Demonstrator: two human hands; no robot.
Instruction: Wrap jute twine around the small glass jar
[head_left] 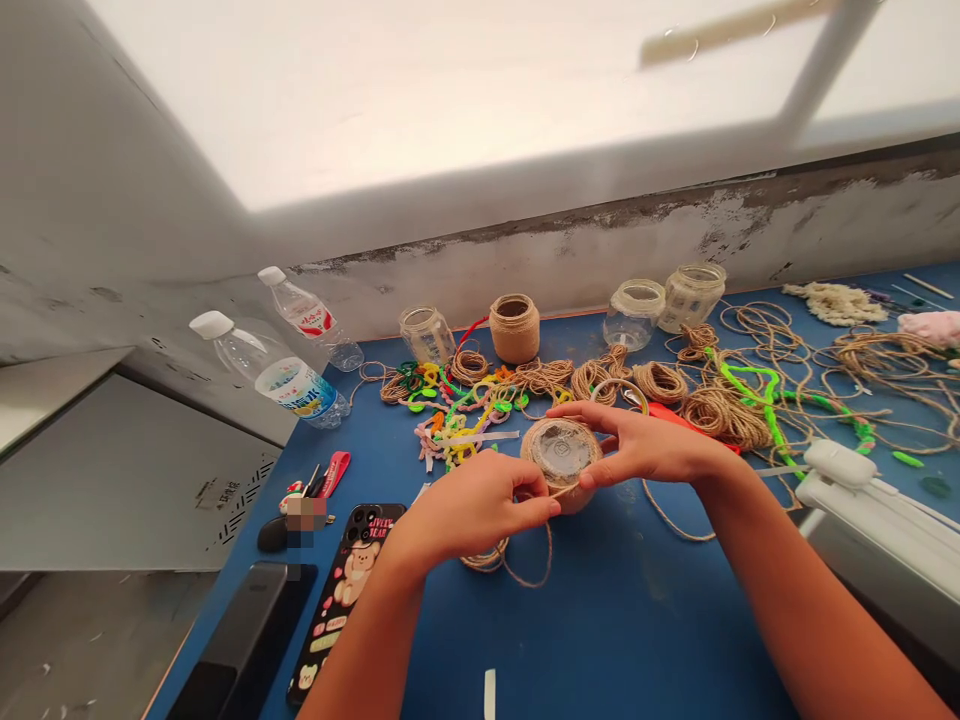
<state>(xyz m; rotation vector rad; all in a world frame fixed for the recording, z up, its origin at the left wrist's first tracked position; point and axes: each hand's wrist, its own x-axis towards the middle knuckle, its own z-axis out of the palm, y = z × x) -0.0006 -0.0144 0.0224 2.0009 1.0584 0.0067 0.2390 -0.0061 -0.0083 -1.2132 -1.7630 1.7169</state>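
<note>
A glass jar (566, 452) wrapped in twine stands bottom up on the blue table, its clear base facing me. My left hand (491, 505) pinches a strand of twine (553, 493) against the near side of the jar. Around the jar's right and far side curve the fingers of my right hand (637, 445), thumb near the base's edge. Below my left hand lies a loose twine coil (486, 558), partly hidden, with a loop trailing to the right.
Twine bundles (724, 415) and coloured braided cords (457, 410) lie behind the jar. Farther back stand a wrapped jar (514, 330) and bare glass jars (634, 315). Plastic bottles (292, 380), a phone (349, 590) and a black power bank (247, 640) are on the left; a white device (847, 470) is right.
</note>
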